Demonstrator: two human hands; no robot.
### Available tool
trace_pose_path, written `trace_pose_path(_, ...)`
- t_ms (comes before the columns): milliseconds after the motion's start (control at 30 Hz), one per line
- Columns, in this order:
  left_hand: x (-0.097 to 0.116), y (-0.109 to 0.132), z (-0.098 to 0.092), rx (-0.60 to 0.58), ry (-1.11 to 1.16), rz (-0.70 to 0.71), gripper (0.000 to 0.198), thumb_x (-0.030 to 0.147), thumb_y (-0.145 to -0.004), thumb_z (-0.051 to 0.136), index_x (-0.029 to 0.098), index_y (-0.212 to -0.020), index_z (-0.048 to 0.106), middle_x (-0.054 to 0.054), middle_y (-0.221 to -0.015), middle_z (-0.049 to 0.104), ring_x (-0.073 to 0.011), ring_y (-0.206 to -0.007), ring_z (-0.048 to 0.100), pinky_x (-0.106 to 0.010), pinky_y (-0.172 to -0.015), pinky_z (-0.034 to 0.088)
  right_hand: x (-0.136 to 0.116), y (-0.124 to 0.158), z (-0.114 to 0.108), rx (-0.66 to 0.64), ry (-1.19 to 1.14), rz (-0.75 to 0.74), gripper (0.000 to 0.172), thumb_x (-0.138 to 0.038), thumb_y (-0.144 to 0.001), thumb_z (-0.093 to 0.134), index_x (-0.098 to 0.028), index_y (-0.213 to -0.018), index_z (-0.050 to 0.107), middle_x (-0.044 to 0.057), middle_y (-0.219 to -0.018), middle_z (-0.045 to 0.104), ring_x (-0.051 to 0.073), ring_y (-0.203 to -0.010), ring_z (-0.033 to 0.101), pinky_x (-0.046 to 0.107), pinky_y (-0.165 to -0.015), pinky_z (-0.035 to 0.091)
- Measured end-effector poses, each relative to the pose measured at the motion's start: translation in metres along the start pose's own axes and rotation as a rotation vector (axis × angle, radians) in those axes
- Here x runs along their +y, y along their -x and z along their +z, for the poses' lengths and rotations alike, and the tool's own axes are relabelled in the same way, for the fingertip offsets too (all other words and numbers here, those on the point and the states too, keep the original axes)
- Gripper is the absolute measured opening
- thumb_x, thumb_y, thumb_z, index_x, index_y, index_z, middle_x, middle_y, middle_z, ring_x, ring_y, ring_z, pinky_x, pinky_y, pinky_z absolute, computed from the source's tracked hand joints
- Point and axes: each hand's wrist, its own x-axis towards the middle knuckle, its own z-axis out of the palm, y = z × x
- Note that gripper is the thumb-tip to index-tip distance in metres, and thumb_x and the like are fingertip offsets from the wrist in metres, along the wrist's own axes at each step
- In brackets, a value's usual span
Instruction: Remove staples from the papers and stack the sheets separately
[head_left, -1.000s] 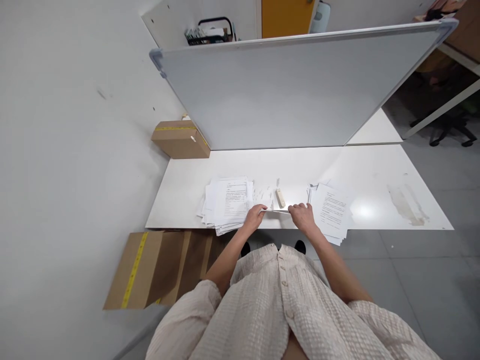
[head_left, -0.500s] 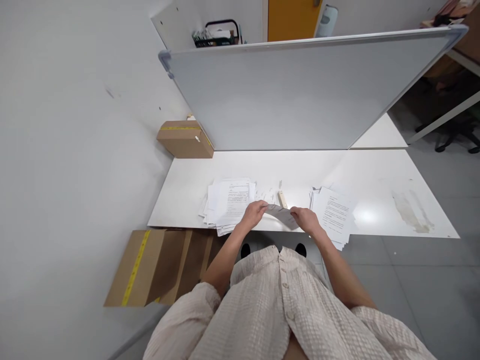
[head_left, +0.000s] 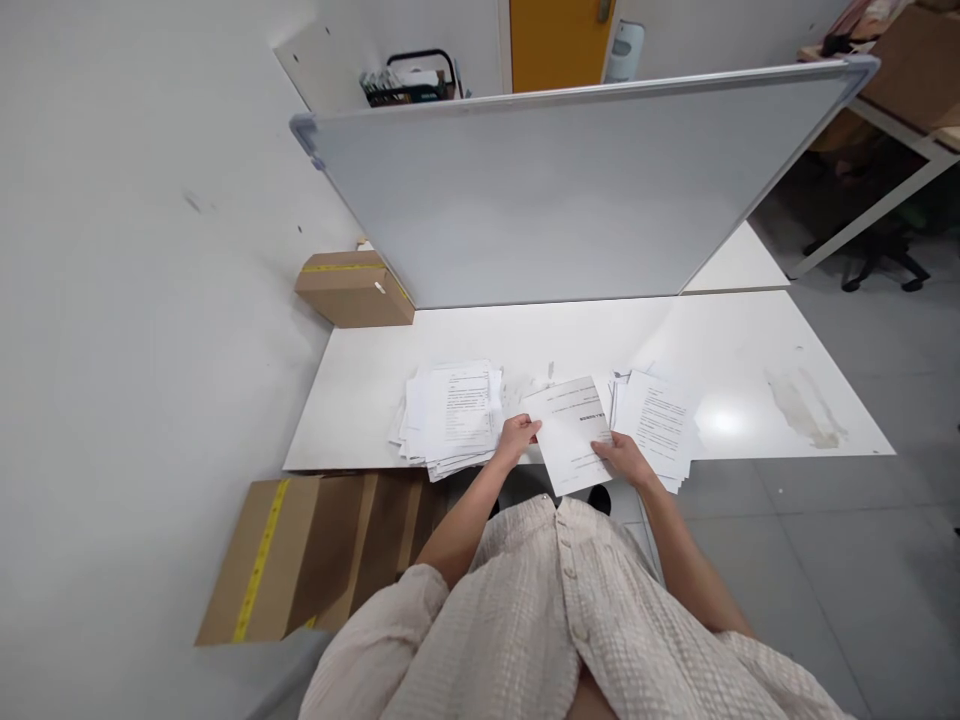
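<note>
Between my two hands is a printed sheet of paper [head_left: 568,445], tilted, its text side facing up toward me and its heading upside down. My left hand [head_left: 517,440] pinches the sheet at its left edge. Fingers of my right hand [head_left: 624,458] are closed on its right side, thumb on top. To the left lies an untidy stack of printed papers [head_left: 457,415], close to my left hand. Just beyond my right hand a second paper stack [head_left: 660,420] overhangs the table's front edge a little. Whether the held paper is one sheet or several I cannot tell.
The white table [head_left: 720,340] carries a standing whiteboard [head_left: 510,200] along its back. A cardboard box [head_left: 356,295] sits at its far left. Below the left front edge stands an open carton [head_left: 247,560]. A stain [head_left: 806,405] marks the table's right end.
The paper, seen nearly edge-on and curved before, now shows its printed face. My right hand has shifted from its upper edge to its side. The view has moved slightly.
</note>
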Motion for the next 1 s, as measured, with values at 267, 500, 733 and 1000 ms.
trace_pose_path(267, -0.021, -0.013, 0.010, -0.005, -0.421, 0.075, 0.027, 0.020, -0.078, 0.050, 0.018, -0.103, 0.061, -0.009, -0.097, 0.065, -0.0186, -0.085, 0.061, -0.036, -0.082, 0.046, 0.049, 0.023, -0.064, 0.111, 0.027, 0.245, 0.022, -0.029, -0.062, 0.062, -0.012, -0.076, 0.064, 0.015, -0.085, 0.070, 0.026, -0.077, 0.066, 0.031, -0.064, 0.052)
trace_pose_path(500, -0.023, -0.022, 0.025, -0.123, -0.779, 0.189, 0.051, 0.013, -0.077, 0.046, 0.026, -0.127, 0.045, -0.010, -0.111, 0.055, -0.0251, -0.104, 0.051, -0.038, -0.090, 0.038, 0.066, 0.011, -0.053, 0.042, -0.024, 0.307, 0.013, -0.025, -0.062, 0.061, -0.016, -0.071, 0.063, 0.013, -0.085, 0.070, 0.024, -0.079, 0.066, 0.029, -0.065, 0.053)
trace_pose_path(733, -0.024, -0.036, 0.032, -0.152, -0.991, 0.154, 0.058, 0.008, -0.076, 0.042, 0.030, -0.130, 0.040, -0.011, -0.107, 0.052, -0.0256, -0.101, 0.050, -0.037, -0.087, 0.037, 0.059, -0.012, -0.043, 0.008, 0.010, 0.300, 0.017, -0.026, -0.062, 0.062, -0.014, -0.073, 0.063, 0.012, -0.082, 0.070, 0.024, -0.078, 0.066, 0.029, -0.064, 0.052)
trace_pose_path(1000, -0.024, -0.041, 0.030, -0.163, -1.071, 0.137, 0.060, 0.008, -0.076, 0.042, 0.033, -0.130, 0.039, -0.011, -0.107, 0.051, -0.0257, -0.099, 0.050, -0.038, -0.086, 0.037, 0.056, -0.011, -0.054, -0.018, 0.066, 0.313, 0.016, -0.025, -0.062, 0.063, -0.014, -0.074, 0.064, 0.013, -0.077, 0.070, 0.024, -0.076, 0.066, 0.029, -0.062, 0.051)
